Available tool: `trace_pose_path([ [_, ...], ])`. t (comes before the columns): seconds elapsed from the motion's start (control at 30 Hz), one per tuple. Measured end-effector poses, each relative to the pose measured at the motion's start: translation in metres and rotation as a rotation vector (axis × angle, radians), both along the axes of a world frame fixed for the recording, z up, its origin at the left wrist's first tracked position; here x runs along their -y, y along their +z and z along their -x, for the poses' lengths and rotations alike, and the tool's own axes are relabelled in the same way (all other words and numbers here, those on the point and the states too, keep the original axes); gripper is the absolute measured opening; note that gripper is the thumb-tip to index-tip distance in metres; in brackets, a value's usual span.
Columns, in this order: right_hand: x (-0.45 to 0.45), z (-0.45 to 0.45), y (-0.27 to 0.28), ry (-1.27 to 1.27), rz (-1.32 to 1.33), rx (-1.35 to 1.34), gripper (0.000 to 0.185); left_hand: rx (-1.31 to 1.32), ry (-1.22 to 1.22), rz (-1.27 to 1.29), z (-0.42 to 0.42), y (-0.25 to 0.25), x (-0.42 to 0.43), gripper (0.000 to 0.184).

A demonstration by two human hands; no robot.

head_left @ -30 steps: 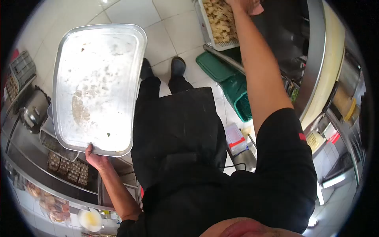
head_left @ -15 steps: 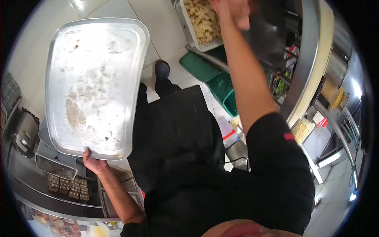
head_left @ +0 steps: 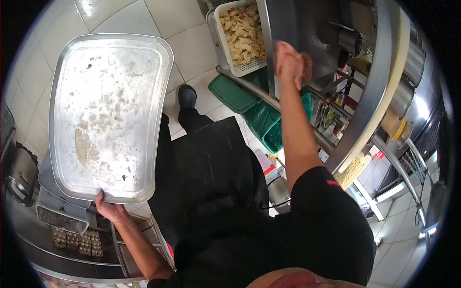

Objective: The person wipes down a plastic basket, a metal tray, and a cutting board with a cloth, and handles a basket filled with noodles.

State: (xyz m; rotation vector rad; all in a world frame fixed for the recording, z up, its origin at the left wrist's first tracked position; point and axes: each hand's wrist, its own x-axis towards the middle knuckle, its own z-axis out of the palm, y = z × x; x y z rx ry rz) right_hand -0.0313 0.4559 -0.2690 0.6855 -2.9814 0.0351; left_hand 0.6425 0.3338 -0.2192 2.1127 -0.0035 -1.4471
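My left hand (head_left: 110,209) grips the near edge of a large metal tray (head_left: 108,110), thumb on top and the other fingers hidden beneath. The tray's upper face shows grey smudges, a dull stain and a few small food bits. My right hand (head_left: 291,65) is over the edge of a steel worktop (head_left: 314,36), slightly blurred, fingers partly spread and nothing seen in it. Just left of it, a white perforated basket (head_left: 222,29) holds pale chopped food pieces (head_left: 242,36).
A green bin (head_left: 269,122) with a green lid (head_left: 234,93) stands below the worktop's metal rail (head_left: 254,91). Egg cartons (head_left: 79,242) and a metal pot (head_left: 21,168) are at lower left. A pale board (head_left: 374,127) edges the counter on the right.
My right hand has moved away from the food basket, down over the worktop edge. The view has shifted. The tray stays in my left hand.
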Motion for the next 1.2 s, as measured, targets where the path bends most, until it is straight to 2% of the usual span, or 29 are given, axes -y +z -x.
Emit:
trace_pose_path([
  [0.07,0.039,-0.013,-0.008,0.195,0.139,-0.048,0.038,0.044,-0.017,-0.015,0.003,0.003,0.0,0.043],
  [0.1,0.055,-0.003,-0.014,0.32,0.194,-0.108,0.037,-0.007,-0.114,-0.002,-0.014,-0.002,-0.002,0.043],
  [0.13,0.06,0.03,-0.035,0.541,0.292,-0.206,0.041,-0.018,-0.079,-0.015,-0.013,-0.002,0.004,0.044],
  [0.17,0.068,0.07,-0.041,0.704,0.24,-0.129,0.043,-0.025,-0.047,-0.027,-0.01,0.003,0.008,0.046],
  [0.2,0.078,0.103,-0.043,0.721,0.151,-0.088,0.042,0.019,-0.091,-0.021,-0.024,-0.002,0.008,0.048],
  [0.3,0.086,0.195,-0.034,0.42,-0.067,-0.06,0.042,-0.059,-0.047,-0.014,0.007,0.013,0.017,0.048],
  [0.4,0.053,0.24,-0.02,0.227,-0.195,-0.082,0.043,0.025,-0.136,-0.012,0.011,-0.007,0.018,0.048],
  [0.5,-0.007,0.212,0.014,0.034,-0.284,-0.082,0.045,0.016,-0.109,0.009,-0.01,-0.011,0.007,0.045],
  [0.63,-0.028,0.099,0.074,-0.277,-0.349,-0.017,0.05,-0.087,-0.008,0.009,-0.023,-0.004,-0.014,0.04],
  [0.7,-0.008,0.062,0.067,-0.229,-0.269,-0.051,0.049,-0.14,0.014,0.005,-0.015,-0.011,-0.013,0.039],
  [0.8,0.039,0.052,0.026,0.304,0.072,-0.108,0.044,-0.139,-0.004,0.004,-0.01,-0.011,-0.008,0.039],
  [0.83,0.087,0.022,0.039,0.181,0.458,0.113,0.042,-0.138,-0.018,0.003,-0.008,-0.007,-0.006,0.039],
  [0.87,0.116,0.012,0.059,0.211,0.355,0.129,0.044,-0.135,-0.024,0.009,-0.007,-0.005,-0.007,0.04],
  [0.93,0.105,0.101,0.019,0.509,0.366,0.147,0.04,-0.064,-0.047,0.013,-0.012,-0.008,-0.008,0.041],
  [1.0,0.093,0.213,-0.02,0.523,0.086,-0.355,0.041,-0.048,-0.049,0.018,-0.012,-0.011,-0.007,0.042],
  [1.07,0.084,0.284,-0.005,0.505,0.178,-0.04,0.041,-0.085,-0.02,0.036,-0.006,-0.01,-0.005,0.044],
  [1.13,0.073,0.322,0.004,0.806,0.028,-0.505,0.041,-0.06,0.0,0.023,-0.003,-0.012,-0.007,0.045],
  [1.2,0.094,0.33,0.046,0.382,-0.57,-0.178,0.05,-0.075,-0.004,0.02,-0.004,-0.015,-0.007,0.047],
])
